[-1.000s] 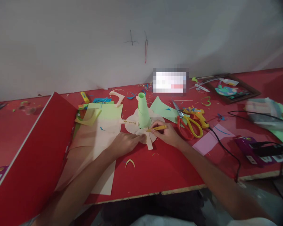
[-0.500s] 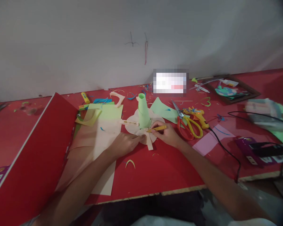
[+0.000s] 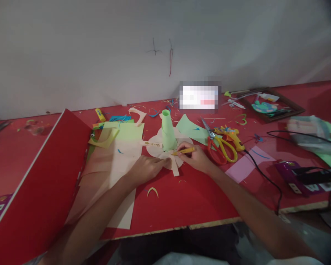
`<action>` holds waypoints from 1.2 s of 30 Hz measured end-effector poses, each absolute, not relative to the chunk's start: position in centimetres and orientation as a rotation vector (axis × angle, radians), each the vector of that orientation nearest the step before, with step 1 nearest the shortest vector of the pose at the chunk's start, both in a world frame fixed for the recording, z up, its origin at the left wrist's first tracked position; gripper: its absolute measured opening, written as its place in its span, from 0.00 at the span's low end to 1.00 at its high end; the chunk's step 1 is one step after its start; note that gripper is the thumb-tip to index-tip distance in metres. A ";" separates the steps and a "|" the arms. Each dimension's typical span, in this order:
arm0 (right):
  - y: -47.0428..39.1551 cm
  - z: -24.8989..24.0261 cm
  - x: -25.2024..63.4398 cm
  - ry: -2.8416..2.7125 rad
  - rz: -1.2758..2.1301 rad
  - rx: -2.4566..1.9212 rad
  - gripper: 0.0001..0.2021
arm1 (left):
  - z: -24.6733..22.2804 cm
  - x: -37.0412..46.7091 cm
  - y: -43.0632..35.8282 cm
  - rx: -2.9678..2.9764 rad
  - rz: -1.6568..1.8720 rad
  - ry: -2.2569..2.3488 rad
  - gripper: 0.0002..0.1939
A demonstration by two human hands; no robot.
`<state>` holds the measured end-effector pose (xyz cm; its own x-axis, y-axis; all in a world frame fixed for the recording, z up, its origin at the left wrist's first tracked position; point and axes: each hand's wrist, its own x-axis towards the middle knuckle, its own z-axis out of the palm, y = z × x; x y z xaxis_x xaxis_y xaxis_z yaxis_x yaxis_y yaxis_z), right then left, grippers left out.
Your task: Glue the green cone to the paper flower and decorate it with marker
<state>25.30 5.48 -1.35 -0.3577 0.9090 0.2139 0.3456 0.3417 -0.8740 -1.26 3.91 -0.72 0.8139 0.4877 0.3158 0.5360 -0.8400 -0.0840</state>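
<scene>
A pale green paper tube [image 3: 168,130] rises from a cream, petal-shaped paper base [image 3: 153,150] on the red table. One small paper strip [image 3: 151,144] with gold writing lies across the base's left side; another pale strip [image 3: 176,171] sticks out at the front. My right hand [image 3: 195,156] is closed around a yellow pencil [image 3: 185,150], its tip down on the paper near the tube's foot. At the base's front left edge, my left hand [image 3: 150,167] has its fingers together, pinning the paper; their undersides are hidden.
Red-and-yellow-handled scissors [image 3: 222,147] and a yellow glue gun [image 3: 234,137] with a black cable lie right. Cream paper sheets [image 3: 124,206] and an upright red board [image 3: 44,176] stand left. A purple power strip [image 3: 289,176] and a dark frame [image 3: 292,111] are farther right.
</scene>
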 end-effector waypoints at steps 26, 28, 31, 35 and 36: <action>5.4 -1.2 25.3 -1.880 0.963 -1.100 0.06 | -0.9 -1.4 3.9 -2.873 -0.336 -0.871 0.15; 5.4 -1.2 25.3 -1.882 0.961 -1.104 0.06 | -0.9 -1.4 3.9 -2.878 -0.324 -0.871 0.15; 5.5 -1.2 25.2 -1.880 0.961 -1.114 0.05 | -0.9 -1.5 3.9 -2.886 -0.323 -0.853 0.16; 5.4 -1.2 25.1 -1.844 0.946 -1.115 0.04 | -1.0 -1.5 4.0 -2.868 -0.362 -0.841 0.15; 5.4 -1.1 25.1 -1.849 0.950 -1.113 0.04 | -1.1 -1.5 4.0 -2.867 -0.363 -0.843 0.15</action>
